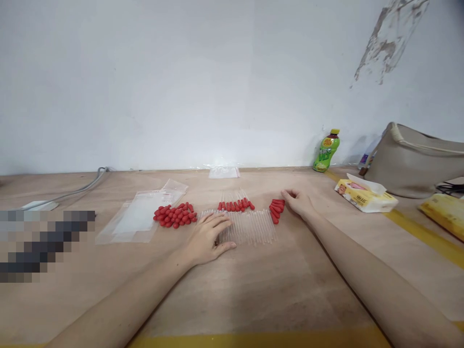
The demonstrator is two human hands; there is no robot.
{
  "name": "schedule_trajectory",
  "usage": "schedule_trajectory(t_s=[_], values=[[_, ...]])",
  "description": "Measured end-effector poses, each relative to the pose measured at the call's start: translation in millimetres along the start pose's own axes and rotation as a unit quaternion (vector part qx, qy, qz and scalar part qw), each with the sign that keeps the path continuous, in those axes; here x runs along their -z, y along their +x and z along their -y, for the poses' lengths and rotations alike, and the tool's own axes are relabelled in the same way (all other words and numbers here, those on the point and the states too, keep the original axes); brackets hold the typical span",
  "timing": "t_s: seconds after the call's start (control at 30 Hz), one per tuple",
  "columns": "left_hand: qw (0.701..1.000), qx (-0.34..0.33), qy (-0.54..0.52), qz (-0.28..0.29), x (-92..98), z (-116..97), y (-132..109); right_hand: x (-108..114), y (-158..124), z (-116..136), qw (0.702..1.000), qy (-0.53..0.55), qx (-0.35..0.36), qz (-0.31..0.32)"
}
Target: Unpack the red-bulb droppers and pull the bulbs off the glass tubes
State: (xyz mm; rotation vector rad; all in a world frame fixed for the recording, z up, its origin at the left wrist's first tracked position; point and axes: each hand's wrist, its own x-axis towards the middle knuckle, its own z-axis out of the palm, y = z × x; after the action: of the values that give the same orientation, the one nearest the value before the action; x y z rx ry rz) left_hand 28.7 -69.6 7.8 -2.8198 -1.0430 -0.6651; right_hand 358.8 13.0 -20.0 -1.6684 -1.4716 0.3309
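My left hand (212, 237) lies open, fingers spread, over the left end of a row of clear glass dropper tubes (253, 227). Beyond the row are several droppers with red rubber bulbs (235, 205), their thin tubes pointing to the wall. At the row's right end, a small group of red rubber bulbs (276, 209) is fanned out. My right hand (296, 202) rests beside that group with its fingers curled in and closed; whatever is between the fingertips is hidden. A larger pile of red bulbs (175, 215) sits left of my left hand.
Clear plastic bags (136, 217) lie left of the pile, and another small bag (224, 172) lies by the wall. A grey cable (78, 189) runs at far left. On the right stand a green drink bottle (326, 151), a tissue pack (366, 194) and a beige bag (409, 164).
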Motion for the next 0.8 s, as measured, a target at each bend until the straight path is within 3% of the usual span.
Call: schedule_trajectory(t_s=[0.13,0.37,0.6,0.8], values=[[1.0,0.001,0.001,-0.015,0.1,-1,0,7,-14,39,0.997,-0.076,0.034,-0.009],[0.999,-0.012,-0.006,-0.035,1.9,-4,0,-14,-36,104,0.965,-0.212,0.112,0.107],[0.998,-0.017,0.011,-0.057,5.3,-8,-2,-31,-33,115,0.944,-0.279,0.081,0.154],[0.996,-0.008,0.022,-0.09,2.2,-7,-3,-25,-30,122,0.954,-0.271,0.043,0.119]])
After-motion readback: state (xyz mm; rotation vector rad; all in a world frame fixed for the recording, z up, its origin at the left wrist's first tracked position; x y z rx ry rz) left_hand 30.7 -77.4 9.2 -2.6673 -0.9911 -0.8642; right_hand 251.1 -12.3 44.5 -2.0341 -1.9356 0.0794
